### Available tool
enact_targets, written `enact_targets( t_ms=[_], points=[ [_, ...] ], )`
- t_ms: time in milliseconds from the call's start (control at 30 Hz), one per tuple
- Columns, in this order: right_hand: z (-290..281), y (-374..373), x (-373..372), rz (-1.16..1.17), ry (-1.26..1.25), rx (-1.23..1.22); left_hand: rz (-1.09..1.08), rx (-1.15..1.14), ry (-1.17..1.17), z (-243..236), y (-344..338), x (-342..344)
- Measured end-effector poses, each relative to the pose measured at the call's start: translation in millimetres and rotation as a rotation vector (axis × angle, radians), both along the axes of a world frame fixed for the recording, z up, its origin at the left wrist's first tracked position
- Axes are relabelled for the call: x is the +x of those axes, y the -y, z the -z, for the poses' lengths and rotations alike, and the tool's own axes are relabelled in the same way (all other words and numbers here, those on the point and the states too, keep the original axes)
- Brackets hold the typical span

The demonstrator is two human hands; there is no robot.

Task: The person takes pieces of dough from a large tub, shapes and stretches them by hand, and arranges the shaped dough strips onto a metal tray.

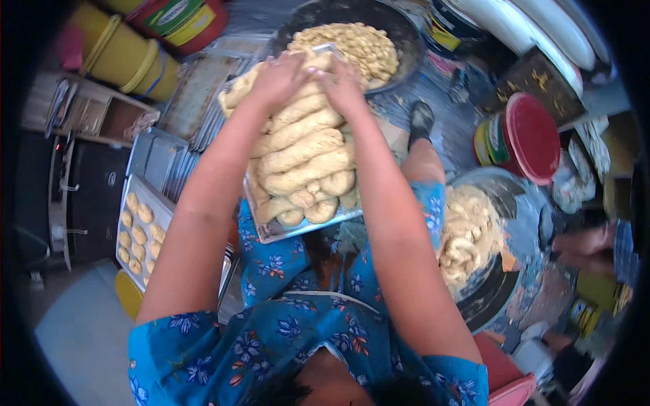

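Observation:
A metal tray (263, 229) sits over my lap, piled with long, thick rolls of pale dough (303, 157) lying side by side. Round coils of dough (321, 210) show at its near end. My left hand (279, 82) rests on the dough at the far end, fingers stretched out. Close beside it, my right hand (340, 86) also lies on the dough with its fingers extended. What is under the fingertips is partly hidden. Just beyond both hands, a dark basin (406, 51) holds a heap of small dough pieces (349, 51).
On the right, a wide basin (497, 287) holds dough strips (467, 237). A red-lidded bucket (531, 139) stands behind it. At left lies a tray of shaped dough pieces (139, 233), near stacked metal trays (203, 101) and yellow buckets (128, 57). Another person's limb (586, 243) shows at far right.

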State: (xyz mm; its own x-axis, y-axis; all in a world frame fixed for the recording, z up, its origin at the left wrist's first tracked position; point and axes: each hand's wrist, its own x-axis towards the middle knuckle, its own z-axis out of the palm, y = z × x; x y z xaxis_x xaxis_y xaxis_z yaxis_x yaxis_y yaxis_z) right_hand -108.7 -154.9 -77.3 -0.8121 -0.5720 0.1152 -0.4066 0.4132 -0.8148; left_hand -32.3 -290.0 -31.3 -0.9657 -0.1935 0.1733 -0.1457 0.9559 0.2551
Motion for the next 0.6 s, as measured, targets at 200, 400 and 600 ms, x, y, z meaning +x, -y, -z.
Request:
enact_targets(
  t_ms=[200, 400, 600],
  points=[
    [-47.0, -42.3, -3.8, 0.118, -0.013, -0.244, -0.188, -0.171, 0.191, 17.6, 13.6, -12.9],
    [-61.3, -179.5, -59.3, 0.334, -0.024, -0.502, -0.046, -0.178, -0.28, -4.6, -27.5, -9.2],
    [142.6, -369.5, -35.1, 0.491, -0.289, 0.38, 0.352, -0.256, -0.37, -34.1, -205.8, -53.5]
  ],
)
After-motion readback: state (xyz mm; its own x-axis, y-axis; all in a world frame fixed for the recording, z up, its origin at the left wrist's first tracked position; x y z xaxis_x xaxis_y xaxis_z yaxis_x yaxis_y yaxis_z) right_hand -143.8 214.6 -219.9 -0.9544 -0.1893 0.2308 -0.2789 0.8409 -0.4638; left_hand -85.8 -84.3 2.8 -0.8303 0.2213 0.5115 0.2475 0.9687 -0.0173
